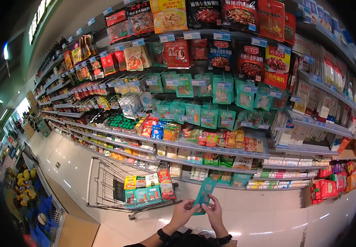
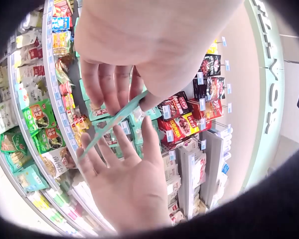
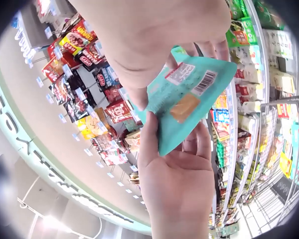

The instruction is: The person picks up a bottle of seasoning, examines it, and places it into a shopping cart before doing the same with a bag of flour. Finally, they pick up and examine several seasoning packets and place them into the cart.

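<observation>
In the head view a flat teal food packet (image 1: 205, 193) is held up between both hands, low in the frame. My left hand (image 1: 185, 212) pinches its lower left edge, thumb on the face and fingers behind. At the opposite edge my right hand (image 1: 214, 212) pinches it too, the thumb near the left one. The right wrist view shows the packet's printed back (image 3: 194, 94), with a barcode, a pale label and a small clear window. Seen from the left wrist, the packet (image 2: 114, 122) is nearly edge-on between the two hands.
A wire shopping cart (image 1: 97, 185) stands left of the hands, holding teal packets (image 1: 143, 195) and red and yellow packs (image 1: 165, 185). Ahead are shelves (image 1: 211, 150) with hanging seasoning packets. A box of red bags (image 1: 326, 189) sits at right, a produce stand (image 1: 77, 230) at left.
</observation>
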A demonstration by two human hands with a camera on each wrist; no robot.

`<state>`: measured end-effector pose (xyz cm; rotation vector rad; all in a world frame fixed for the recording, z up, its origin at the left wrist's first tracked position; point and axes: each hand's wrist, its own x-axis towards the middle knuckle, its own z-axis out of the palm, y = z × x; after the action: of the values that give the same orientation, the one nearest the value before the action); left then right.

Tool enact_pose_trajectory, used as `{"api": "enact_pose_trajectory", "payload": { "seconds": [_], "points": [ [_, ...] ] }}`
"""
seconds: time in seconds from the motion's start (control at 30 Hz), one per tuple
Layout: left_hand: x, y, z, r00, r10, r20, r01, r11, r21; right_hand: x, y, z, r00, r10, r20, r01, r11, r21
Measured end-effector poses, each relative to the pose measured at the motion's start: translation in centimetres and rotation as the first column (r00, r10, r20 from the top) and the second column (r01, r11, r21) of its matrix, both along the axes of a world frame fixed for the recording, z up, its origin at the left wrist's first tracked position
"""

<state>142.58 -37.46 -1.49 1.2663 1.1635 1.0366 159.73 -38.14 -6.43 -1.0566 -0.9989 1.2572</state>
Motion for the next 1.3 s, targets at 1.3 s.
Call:
{"api": "enact_pose_trajectory", "payload": {
  "seconds": [1.3],
  "points": [
    [-6.4,1.0,-1.8,0.960,-0.277,-0.049,0.280,0.958,0.061,-5.0,-3.3,2.2,0.972,-0.177,-0.153,0.140,0.965,-0.224]
  ]
}}
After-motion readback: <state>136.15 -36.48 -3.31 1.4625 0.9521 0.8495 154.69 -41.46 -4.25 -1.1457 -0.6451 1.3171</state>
